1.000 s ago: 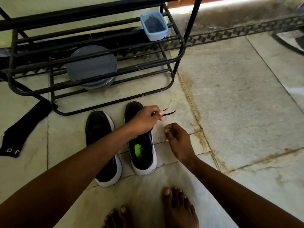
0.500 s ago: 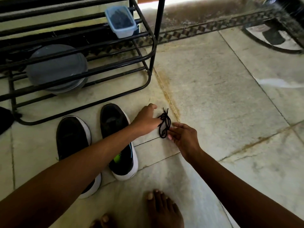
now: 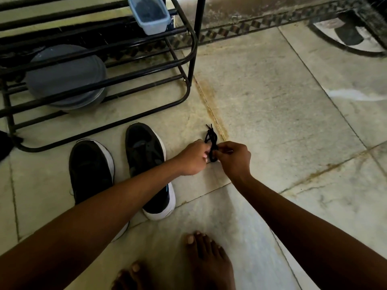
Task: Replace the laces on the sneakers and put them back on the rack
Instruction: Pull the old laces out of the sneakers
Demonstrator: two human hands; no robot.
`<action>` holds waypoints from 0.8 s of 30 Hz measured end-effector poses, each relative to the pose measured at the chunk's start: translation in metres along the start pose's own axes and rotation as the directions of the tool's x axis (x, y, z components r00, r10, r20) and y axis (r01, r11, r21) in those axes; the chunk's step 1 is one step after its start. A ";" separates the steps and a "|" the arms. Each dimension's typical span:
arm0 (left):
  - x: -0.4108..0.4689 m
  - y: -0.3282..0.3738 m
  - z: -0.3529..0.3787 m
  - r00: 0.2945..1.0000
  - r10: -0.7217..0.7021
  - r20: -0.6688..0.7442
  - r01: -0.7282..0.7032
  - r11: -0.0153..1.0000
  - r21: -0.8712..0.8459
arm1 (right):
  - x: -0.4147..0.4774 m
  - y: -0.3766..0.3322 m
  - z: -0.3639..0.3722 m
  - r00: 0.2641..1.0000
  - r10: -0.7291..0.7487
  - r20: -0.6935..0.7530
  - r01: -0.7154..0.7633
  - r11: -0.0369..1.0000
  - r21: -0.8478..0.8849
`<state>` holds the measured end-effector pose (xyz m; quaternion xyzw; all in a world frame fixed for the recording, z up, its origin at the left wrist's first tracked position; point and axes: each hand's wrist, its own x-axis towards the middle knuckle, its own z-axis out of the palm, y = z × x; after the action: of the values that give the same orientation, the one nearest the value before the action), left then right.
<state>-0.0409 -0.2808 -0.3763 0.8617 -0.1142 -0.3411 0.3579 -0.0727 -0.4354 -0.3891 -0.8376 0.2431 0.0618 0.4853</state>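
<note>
Two black sneakers with white soles stand side by side on the floor, the left sneaker (image 3: 90, 170) and the right sneaker (image 3: 146, 155), toes toward the black metal shoe rack (image 3: 188, 59). To the right of them a bundled black lace (image 3: 212, 141) lies low over the floor tiles. My left hand (image 3: 193, 158) and my right hand (image 3: 234, 160) both pinch the bundle from either side. My left forearm crosses over the heel of the right sneaker and hides part of it.
A blue plastic box (image 3: 149, 15) with dark contents sits on a rack shelf. Grey round plates (image 3: 67, 80) lie on the floor beneath the rack. My bare feet (image 3: 207, 262) are at the bottom edge. A dark cloth (image 3: 4, 143) shows at the far left.
My hands carried the lace from above the right sneaker to the floor on its right. It went from a loose end to a folded bundle, and my right hand closed onto it.
</note>
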 end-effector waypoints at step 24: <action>-0.137 -0.066 -0.047 0.678 0.184 -0.712 -0.128 0.983 0.132 | -0.058 -0.059 0.068 0.908 -0.419 -0.021 0.407 0.892 -0.196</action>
<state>-0.1144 -0.1478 -0.3288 0.9255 -0.0497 0.0602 0.3706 -0.0866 -0.3337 -0.3588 -0.9134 0.0677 -0.0463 0.3988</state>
